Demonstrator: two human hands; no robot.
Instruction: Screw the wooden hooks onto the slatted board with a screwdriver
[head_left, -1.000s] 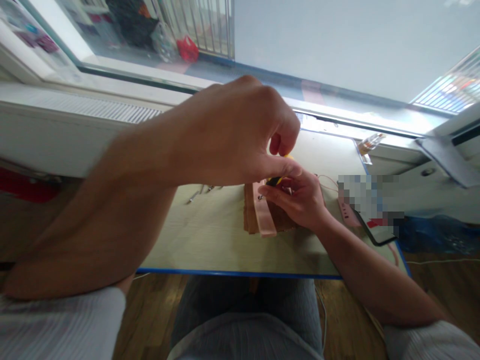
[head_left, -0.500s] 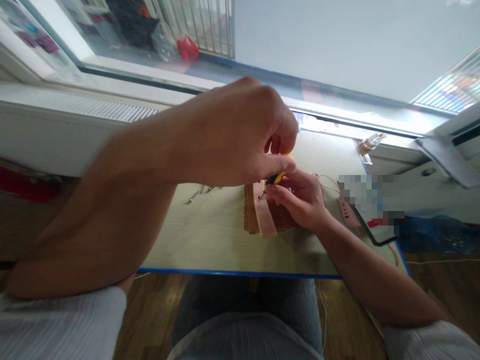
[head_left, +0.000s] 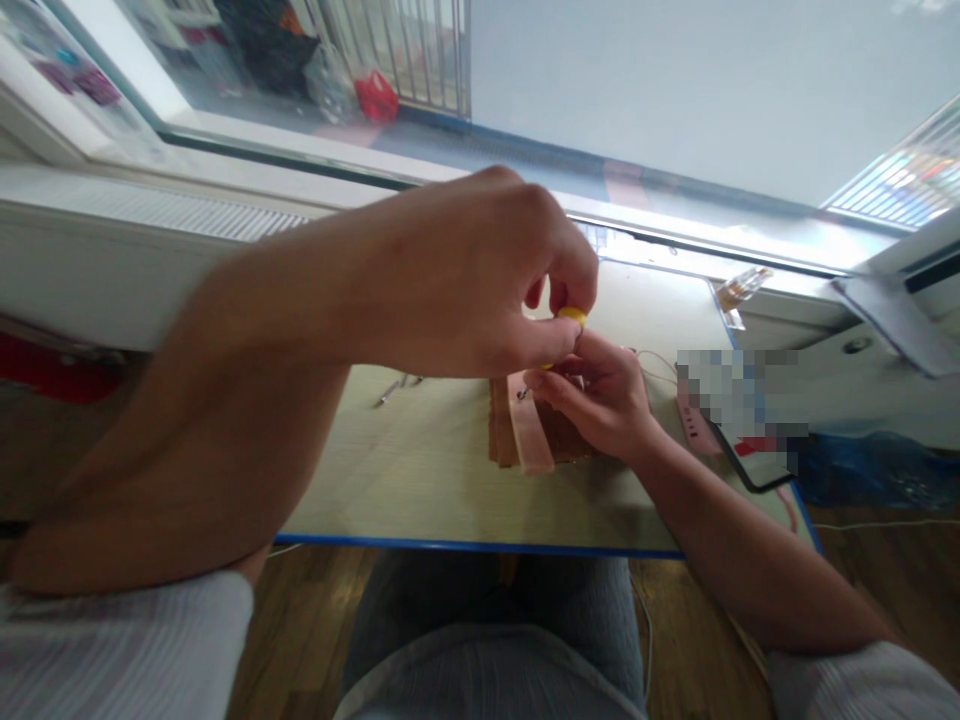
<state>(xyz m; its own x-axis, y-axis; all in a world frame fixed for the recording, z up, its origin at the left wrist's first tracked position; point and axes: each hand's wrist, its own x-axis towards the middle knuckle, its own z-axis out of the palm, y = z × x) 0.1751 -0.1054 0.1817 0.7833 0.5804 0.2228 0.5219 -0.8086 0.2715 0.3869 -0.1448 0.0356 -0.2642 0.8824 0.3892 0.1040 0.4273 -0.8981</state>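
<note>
pinching the light, stiff small screwdriver (head_left: 571, 316) by its yellow handle, the best hold, at frame centre with closed left hand (head_left: 465, 280) fingers, right hand (head_left: 604, 400) fingers curled near its tip, grip unclear.

A pale green table (head_left: 420, 470) with a blue front edge stands against a white windowsill (head_left: 150, 200), as I watch through the head camera. Small metal parts (head_left: 397, 385) lie toward its far side. A clear plastic piece (head_left: 739, 288) sits by the far right corner, and a dark phone (head_left: 757, 470) lies at the right edge. Beyond the glass, a red bag (head_left: 375, 97) sits beside railings (head_left: 405, 40). Wooden floor (head_left: 300, 620) shows below.
</note>
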